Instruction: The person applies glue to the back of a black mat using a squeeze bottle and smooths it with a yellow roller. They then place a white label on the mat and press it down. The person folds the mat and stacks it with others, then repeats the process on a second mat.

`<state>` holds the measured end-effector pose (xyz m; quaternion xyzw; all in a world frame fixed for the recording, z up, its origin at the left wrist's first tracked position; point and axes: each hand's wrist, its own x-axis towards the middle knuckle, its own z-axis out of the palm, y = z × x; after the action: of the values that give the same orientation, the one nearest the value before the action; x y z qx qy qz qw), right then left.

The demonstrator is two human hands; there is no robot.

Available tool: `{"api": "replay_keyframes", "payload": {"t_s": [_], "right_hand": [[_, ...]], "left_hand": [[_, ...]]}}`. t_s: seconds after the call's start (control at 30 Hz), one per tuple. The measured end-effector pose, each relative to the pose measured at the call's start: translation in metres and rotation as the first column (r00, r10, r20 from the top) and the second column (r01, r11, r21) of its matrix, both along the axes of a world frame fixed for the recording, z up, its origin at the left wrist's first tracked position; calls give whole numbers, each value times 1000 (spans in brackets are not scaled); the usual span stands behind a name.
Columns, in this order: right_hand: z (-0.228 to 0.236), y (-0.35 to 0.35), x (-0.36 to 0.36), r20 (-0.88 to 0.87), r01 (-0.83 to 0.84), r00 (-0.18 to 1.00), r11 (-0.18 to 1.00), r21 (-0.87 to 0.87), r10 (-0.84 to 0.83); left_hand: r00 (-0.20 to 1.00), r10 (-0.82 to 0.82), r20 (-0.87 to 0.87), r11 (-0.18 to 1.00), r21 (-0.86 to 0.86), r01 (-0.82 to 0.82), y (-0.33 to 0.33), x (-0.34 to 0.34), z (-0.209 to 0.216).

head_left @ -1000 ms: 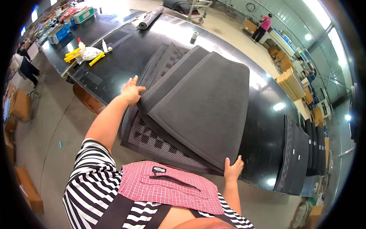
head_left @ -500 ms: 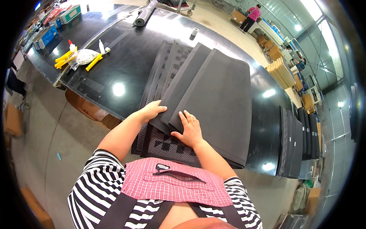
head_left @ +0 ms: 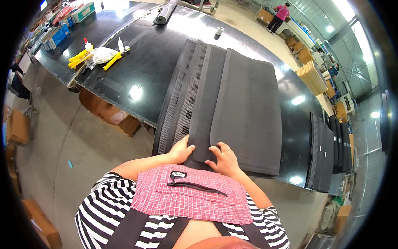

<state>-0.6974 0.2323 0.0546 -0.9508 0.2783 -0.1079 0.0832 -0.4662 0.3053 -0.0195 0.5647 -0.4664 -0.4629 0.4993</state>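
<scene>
Several black mats lie overlapped in a fanned stack in front of me. The smooth top mat (head_left: 248,112) covers the right part, and another smooth mat (head_left: 209,91) shows as a strip along its left. Further left, honeycomb-patterned mats (head_left: 180,99) stick out from below. My left hand (head_left: 180,152) grips the near left edge of the smooth strip, thumb on top and the other fingertips partly hidden. At the near left corner of the top mat, my right hand (head_left: 225,159) has its fingers bent over the edge, thumb lower down beside it.
On the black table (head_left: 137,70) lie yellow-handled tools (head_left: 78,59), a clear plastic bag (head_left: 101,56), glue bottles (head_left: 120,45), a grey roll (head_left: 166,12) and a small cylinder (head_left: 219,31). More mats (head_left: 321,153) lie at the right end. Cartons (head_left: 99,108) stand below; a person (head_left: 279,18) stands far off.
The smooth mats have been turned and drawn toward me, lining up more with the honeycomb mats. Both hands have come nearer my body, the left also moving rightward.
</scene>
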Motion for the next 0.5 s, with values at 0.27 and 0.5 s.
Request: {"api": "replay_keyframes", "payload": {"t_s": [0.27, 0.5], "right_hand": [[-37, 13, -3, 62, 93, 994, 995, -47, -90], [5, -4, -34, 156, 34, 988, 997, -67, -23]], "left_hand": [[968, -12, 250, 954, 292, -63, -8, 13, 31], [955, 69, 289, 949, 275, -153, -8, 10, 23]]}}
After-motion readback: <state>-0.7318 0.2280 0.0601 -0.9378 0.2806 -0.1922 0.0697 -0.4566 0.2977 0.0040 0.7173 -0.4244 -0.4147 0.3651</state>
